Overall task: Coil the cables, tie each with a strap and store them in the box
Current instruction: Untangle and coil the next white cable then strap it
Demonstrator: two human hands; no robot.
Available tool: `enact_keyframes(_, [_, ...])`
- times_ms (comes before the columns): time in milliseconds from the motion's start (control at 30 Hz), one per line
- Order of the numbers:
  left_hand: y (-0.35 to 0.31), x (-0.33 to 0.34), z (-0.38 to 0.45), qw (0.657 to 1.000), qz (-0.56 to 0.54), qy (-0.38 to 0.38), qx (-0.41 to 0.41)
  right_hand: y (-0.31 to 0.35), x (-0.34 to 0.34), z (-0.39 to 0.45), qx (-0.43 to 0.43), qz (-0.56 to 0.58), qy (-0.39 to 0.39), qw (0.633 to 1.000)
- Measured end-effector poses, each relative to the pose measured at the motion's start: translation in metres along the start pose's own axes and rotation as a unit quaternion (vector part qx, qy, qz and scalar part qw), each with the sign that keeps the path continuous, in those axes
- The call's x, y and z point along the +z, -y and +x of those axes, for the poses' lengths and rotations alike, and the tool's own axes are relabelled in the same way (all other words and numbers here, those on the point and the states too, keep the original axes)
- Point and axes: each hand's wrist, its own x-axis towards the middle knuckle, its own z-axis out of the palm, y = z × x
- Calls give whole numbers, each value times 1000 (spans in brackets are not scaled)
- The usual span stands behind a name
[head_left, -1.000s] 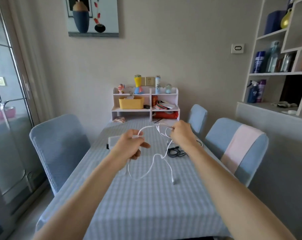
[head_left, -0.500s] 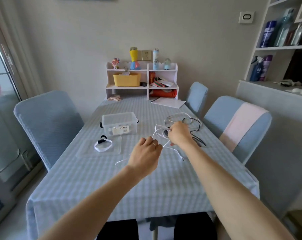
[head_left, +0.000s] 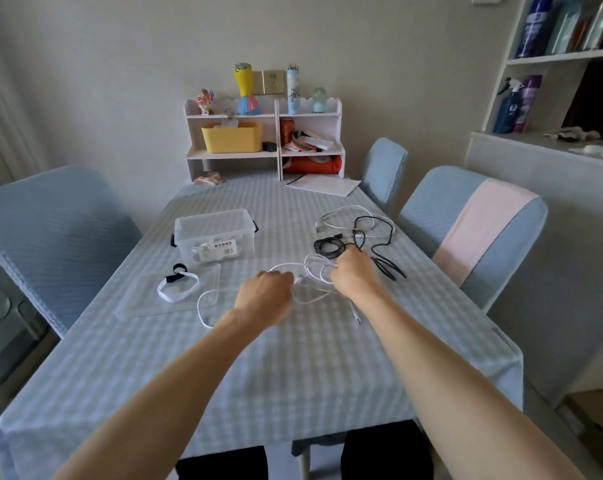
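Observation:
A white cable (head_left: 314,271) lies partly looped over the middle of the table. My right hand (head_left: 353,271) grips a bunch of its loops. My left hand (head_left: 267,294) holds another stretch of the same cable, and a slack loop (head_left: 203,304) trails left of that hand onto the cloth. A clear plastic box (head_left: 215,233) stands open behind my left hand, with its flat lid (head_left: 140,297) lying in front of it. On the lid rest a white strap (head_left: 177,291) and a black strap (head_left: 175,271). Black cables (head_left: 357,240) and another white cable (head_left: 345,216) lie tangled behind my right hand.
The table carries a blue checked cloth (head_left: 293,368). A white desk shelf (head_left: 265,140) with a yellow bin stands at the far end, papers (head_left: 324,184) beside it. Blue chairs stand at the left (head_left: 50,233) and the right (head_left: 473,230). A wall shelf (head_left: 552,81) is at the far right.
My view has tilted down, so the table, box and straps show. Both hands have come down from chest height to just above the cloth, still holding the white cable.

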Motion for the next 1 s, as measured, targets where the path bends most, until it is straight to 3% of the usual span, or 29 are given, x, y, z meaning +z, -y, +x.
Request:
enact_keyframes(100, [14, 3, -23, 971, -169, -62, 157, -11, 7, 2, -9, 4, 0, 1000])
enact_keyframes(200, [27, -2, -47, 943, -204, -125, 232, -20, 12, 6, -20, 18, -23, 999])
enact_keyframes(333, [57, -13, -66, 952, -194, -161, 174, -27, 20, -3, -69, -41, -71, 994])
enact_keyframes(567, [83, -26, -108, 945, -255, -65, 193, -21, 31, -16, -133, -145, -75, 978])
enact_keyframes(700, [47, -46, -124, 890, -434, -33, 138, -20, 31, -24, -126, -153, -70, 978])
enact_keyframes(833, [31, -58, -130, 826, -558, -57, 59, -25, 30, -29, -129, -151, -77, 977])
enact_keyframes(900, [28, -60, -133, 834, -544, -66, 67, -27, 29, -31, -132, -147, -83, 977])
enact_keyframes(1000, [25, -53, -134, 874, -477, -40, 81, -27, 26, -31, -137, -145, -79, 977])
